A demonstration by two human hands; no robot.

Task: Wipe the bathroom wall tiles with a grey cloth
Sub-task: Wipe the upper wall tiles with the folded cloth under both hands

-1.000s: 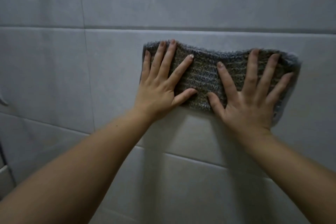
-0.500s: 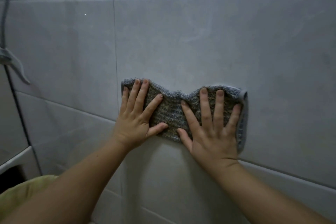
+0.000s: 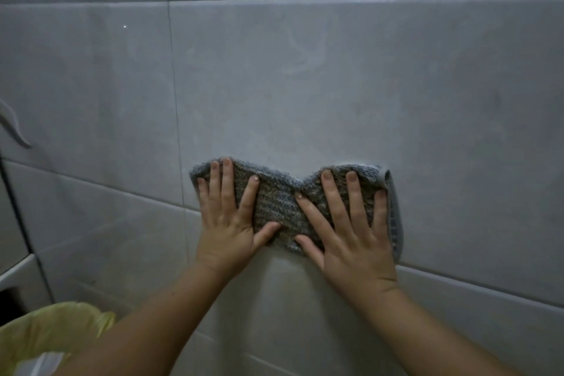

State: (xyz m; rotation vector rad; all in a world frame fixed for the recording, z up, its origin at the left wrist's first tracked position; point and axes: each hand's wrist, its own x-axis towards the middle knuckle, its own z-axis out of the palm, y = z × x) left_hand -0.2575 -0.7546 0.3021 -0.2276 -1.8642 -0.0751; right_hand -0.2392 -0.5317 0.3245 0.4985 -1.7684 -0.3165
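On my feed the grey cloth (image 3: 274, 201) sits just below the centre of the frame, spread flat against the wall tiles (image 3: 335, 85). It is a wide strip. Its top edge rises in two soft humps with a dip between them. The middle has a ribbed, woven look in mixed grey and brownish threads, and the rim is fuzzier, like terry. At its right end a smoother hemmed band curls over and runs down the side.

Both hands are flat on it. The left hand (image 3: 225, 229) covers the cloth's left part, fingers straight and fanned upward, thumb angled toward the middle, heel of the palm on bare tile. The right hand (image 3: 354, 241) covers the right part the same way, fingers spread wide, little finger beside the hem. Neither hand curls round the fabric; both press it to the wall with open palms. The two thumbs are near each other but apart.

The tiles are large, smooth rectangles of pale grey with faint cloudy streaks. A thin vertical joint (image 3: 174, 85) runs down left of centre. A darker horizontal band crosses near the top.

At the left edge a curved, pale metal piece (image 3: 15, 128) juts out. In the lower left corner lies crumpled yellow fabric (image 3: 45, 333).
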